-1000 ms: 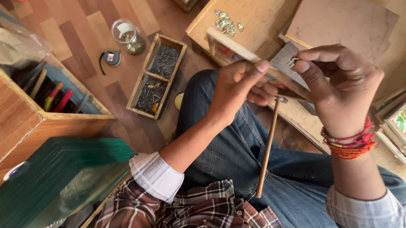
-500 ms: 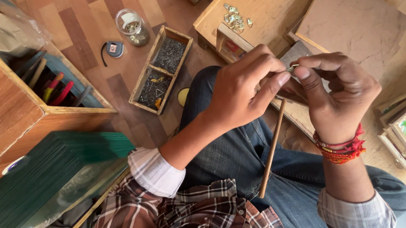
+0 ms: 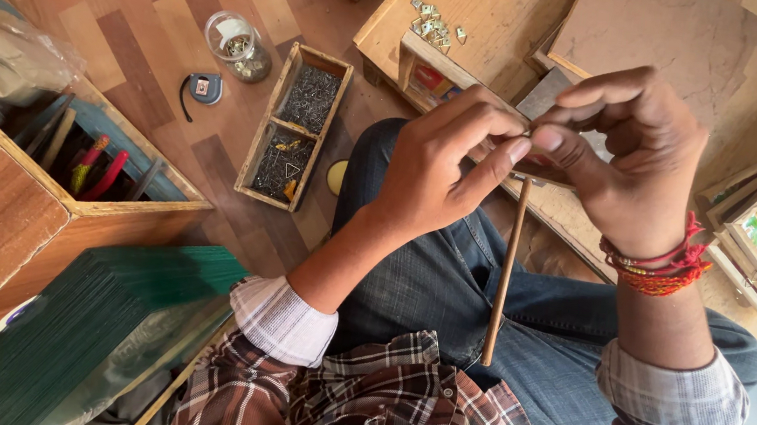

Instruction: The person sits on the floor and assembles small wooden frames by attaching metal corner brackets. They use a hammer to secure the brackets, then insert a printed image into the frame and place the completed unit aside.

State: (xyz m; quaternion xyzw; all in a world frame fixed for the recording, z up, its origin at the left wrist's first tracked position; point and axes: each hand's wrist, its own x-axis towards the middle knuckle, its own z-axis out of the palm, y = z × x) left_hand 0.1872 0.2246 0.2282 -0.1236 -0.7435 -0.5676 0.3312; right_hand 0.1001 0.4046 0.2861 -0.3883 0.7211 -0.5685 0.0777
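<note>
Over my lap, both hands, left (image 3: 435, 167) and right (image 3: 628, 159), are pinching something tiny at 12 o'clock of the stick (image 3: 505, 273); I'm steadying fingertips.

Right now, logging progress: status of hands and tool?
Left hand and right hand together, pinching wooden-handled tool at top. Handle hangs over lap. Nothing in the way.

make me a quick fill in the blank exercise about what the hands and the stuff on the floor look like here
1. A thin wooden hammer handle hangs down from the two hands, over legs in blue ____.
2. The right hand has red thread bands around its ____.
3. The long wooden tray of small nails has ____ compartments.
4. The left hand comes out of a rolled-up ____ shirt sleeve.

Missing words: jeans; wrist; two; plaid
</note>
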